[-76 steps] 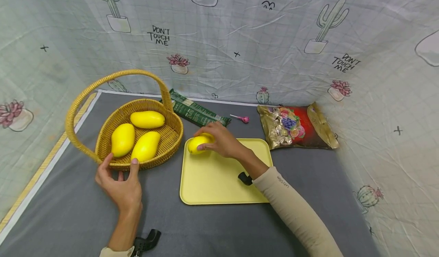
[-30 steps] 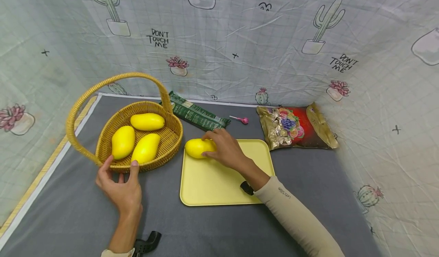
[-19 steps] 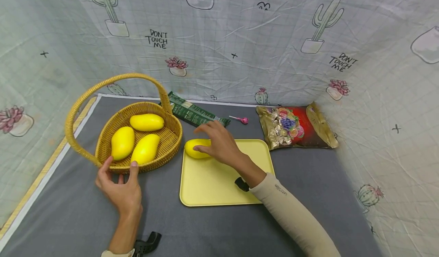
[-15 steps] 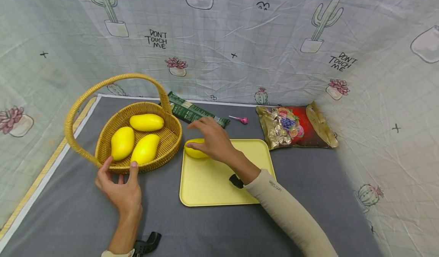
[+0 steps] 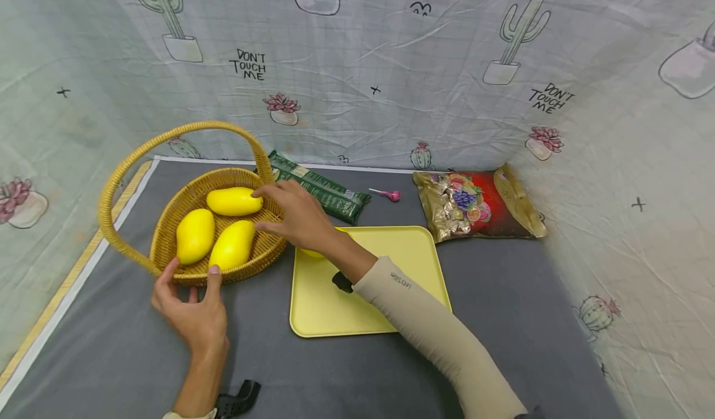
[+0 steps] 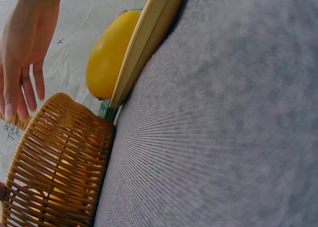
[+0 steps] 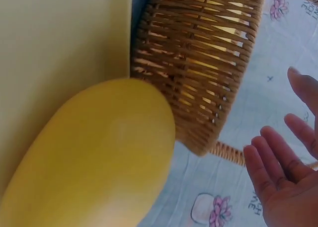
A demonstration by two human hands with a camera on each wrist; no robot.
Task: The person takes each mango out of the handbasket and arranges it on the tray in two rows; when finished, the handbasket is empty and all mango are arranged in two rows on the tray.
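Note:
A yellow wicker basket (image 5: 269,250) with a tall handle holds three yellow mangoes, among them the back mango (image 5: 231,202), the left mango (image 5: 195,236) and the front mango (image 5: 232,245). My left hand (image 5: 195,313) holds the basket's near rim, thumb on the edge. Over the basket's right side hangs my right hand (image 5: 298,217), fingers spread and holding nothing, its tips near the back mango in the head view. Another mango (image 7: 107,152) lies on the yellow tray (image 5: 368,310); my right forearm hides most of it in the head view.
Behind the tray lie a long green packet (image 5: 329,195) and a pink lollipop (image 5: 393,195). A red and gold candy bag (image 5: 475,205) is at the back right. A patterned cloth (image 5: 357,65) hangs behind the grey tabletop (image 5: 335,375).
My right hand has let go of the mango on the tray and moved left over the basket. The mango stays at the tray's far left corner. My left hand keeps its place at the basket.

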